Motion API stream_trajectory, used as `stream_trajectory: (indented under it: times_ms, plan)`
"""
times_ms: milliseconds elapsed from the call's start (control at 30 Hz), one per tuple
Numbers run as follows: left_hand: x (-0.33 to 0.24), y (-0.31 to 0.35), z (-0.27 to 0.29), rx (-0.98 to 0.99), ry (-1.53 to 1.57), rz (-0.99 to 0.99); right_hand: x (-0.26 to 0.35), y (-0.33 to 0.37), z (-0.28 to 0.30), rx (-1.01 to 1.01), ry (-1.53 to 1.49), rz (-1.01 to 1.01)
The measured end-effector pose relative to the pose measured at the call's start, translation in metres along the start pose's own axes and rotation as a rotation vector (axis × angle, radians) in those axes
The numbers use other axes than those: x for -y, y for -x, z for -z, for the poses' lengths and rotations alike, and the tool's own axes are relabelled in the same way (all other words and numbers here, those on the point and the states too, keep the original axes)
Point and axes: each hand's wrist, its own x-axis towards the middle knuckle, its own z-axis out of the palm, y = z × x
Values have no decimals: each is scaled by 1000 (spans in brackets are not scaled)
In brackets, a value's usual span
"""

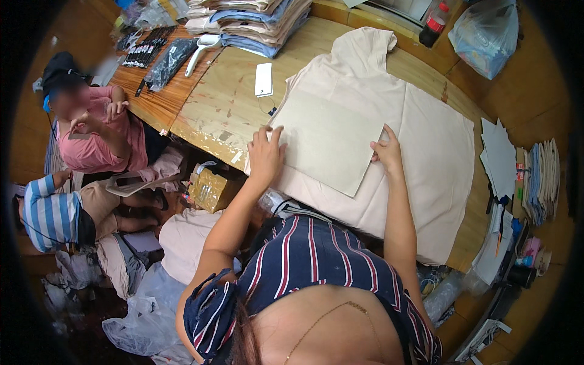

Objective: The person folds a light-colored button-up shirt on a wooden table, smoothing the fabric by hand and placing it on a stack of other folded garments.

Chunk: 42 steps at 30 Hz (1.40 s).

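Note:
A pale cream shirt (435,164) lies spread on the wooden table in front of me. On top of it rests a flat greyish-beige board (328,143), set at a slant. My right hand (389,152) pinches the board's right edge between thumb and fingers. At the left edge of the board and shirt is my left hand (266,157), its fingers apart and slightly bent, touching the cloth. A white hang tag (263,79) with a dark cord lies just beyond my left hand.
Folded shirts (258,24) are stacked at the back. A tagging tool with a white handle (202,52) lies beside black packets (172,61). A bottle (434,24) and a plastic bag (486,39) are at back right. Two people sit at the left; papers (497,152) lie right.

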Motion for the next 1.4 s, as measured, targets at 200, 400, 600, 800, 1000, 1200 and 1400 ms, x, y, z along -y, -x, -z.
stream_trajectory:
  times_ms: [200, 400, 600, 800, 1000, 1200, 1400]
  plan:
    - [24, 42, -7, 16, 26, -144, 4, -2, -8, -39, 82, -41]
    - [28, 44, -14, 21, 5, -167, 7, 1, -9, -43, 154, -22]
    - [27, 40, -18, 8, -16, -139, 20, 8, -7, -23, 235, -35]
    - [15, -5, -11, -17, -35, -89, -5, -68, 197, -804, 669, 177]
    - [-18, -187, -94, -181, 211, -178, -31, -131, 333, -926, 814, -402]
    - [-70, -292, -149, 212, -167, 76, -5, -165, 302, -716, 974, -312]
    - [-55, -305, -76, 520, 948, 170, -3, -123, 337, -616, -160, 207]
